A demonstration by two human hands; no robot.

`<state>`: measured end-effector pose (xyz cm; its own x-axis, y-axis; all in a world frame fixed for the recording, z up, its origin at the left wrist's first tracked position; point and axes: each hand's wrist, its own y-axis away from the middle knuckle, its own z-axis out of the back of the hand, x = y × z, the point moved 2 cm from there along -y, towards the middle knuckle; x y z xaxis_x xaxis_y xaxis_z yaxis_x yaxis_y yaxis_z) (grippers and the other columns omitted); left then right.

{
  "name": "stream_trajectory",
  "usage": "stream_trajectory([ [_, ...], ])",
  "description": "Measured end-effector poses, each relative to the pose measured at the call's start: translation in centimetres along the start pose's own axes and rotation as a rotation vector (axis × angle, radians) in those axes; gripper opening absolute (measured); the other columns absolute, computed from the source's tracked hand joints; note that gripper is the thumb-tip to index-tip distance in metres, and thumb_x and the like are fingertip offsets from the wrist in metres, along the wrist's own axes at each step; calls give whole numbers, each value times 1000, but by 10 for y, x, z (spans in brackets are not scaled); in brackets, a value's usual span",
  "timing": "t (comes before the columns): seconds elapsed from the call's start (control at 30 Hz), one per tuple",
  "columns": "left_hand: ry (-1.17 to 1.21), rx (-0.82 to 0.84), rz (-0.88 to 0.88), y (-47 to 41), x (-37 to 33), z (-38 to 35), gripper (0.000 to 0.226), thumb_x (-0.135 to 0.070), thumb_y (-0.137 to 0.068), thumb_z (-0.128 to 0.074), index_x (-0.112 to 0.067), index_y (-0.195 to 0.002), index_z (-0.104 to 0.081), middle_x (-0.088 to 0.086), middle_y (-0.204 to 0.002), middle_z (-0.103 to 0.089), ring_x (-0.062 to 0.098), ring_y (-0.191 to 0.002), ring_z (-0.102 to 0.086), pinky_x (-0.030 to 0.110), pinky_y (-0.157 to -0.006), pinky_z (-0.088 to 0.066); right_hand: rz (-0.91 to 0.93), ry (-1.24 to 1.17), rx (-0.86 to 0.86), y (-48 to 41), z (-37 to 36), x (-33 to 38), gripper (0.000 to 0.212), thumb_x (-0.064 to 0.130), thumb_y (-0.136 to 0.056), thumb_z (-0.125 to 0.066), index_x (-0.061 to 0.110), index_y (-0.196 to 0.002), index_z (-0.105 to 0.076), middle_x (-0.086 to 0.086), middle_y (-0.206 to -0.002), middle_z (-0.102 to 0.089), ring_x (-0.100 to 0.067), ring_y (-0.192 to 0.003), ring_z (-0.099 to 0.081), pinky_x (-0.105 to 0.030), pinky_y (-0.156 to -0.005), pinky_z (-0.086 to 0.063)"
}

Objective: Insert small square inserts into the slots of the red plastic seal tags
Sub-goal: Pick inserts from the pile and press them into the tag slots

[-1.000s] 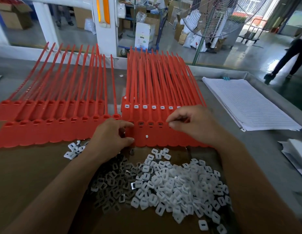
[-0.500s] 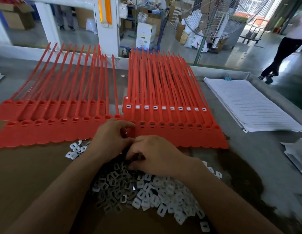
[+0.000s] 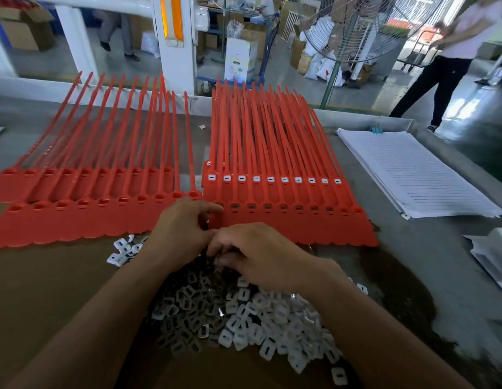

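My right hand (image 3: 255, 254) curls narrow in the white inserts (image 3: 272, 313); whether it grips one, I cannot tell. The empty slots (image 3: 283, 206) lie just beyond it, in a row running left to right.

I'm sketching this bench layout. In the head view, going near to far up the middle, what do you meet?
Pile of white inserts → right hand → front row of empty red tag slots → back row of filled slots → red tag straps.

right hand (image 3: 261, 254) fingertips buried in insert pile (image 3: 244, 318): grasp unreadable | left hand (image 3: 182, 228) thumb covered nearest tag slot | left tag sheet (image 3: 75, 220) cropped by frame edge
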<state>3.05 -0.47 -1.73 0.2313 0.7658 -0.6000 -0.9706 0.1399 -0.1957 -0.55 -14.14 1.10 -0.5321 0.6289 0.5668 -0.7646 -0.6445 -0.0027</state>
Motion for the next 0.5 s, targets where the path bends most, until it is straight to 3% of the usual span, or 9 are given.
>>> stream_trajectory([
  [0.17,7,4,-6,-1,3,-1,45,-22,-69,-72,-26,-113,-63,-6,-90,-52,6,-76,-47,12,-62,-29,-3,-33,-31,-1,1,-2,13,8,-87,-57,12,-96,-66,3,-98,-62,-6,-91,-55,-26,-83,-45],
  [0.37,16,13,-6,-1,3,-1,45,-22,-69,-71,-26,-114,-63,-6,-88,-51,6,-76,-48,15,-64,-30,12,-60,-43,-1,0,-6,13,6,-82,-64,11,-93,-65,2,-93,-67,5,-79,-51,-8,-71,-40],
  [0.5,8,13,5,-1,4,-2,45,-24,-71,-72,-27,-115,-62,-4,-93,-53,7,-79,-49,18,-72,-33,41,-59,-37,-1,0,-9,14,8,-79,-68,11,-92,-70,1,-92,-70,2,-83,-58,-17,-78,-47],
])
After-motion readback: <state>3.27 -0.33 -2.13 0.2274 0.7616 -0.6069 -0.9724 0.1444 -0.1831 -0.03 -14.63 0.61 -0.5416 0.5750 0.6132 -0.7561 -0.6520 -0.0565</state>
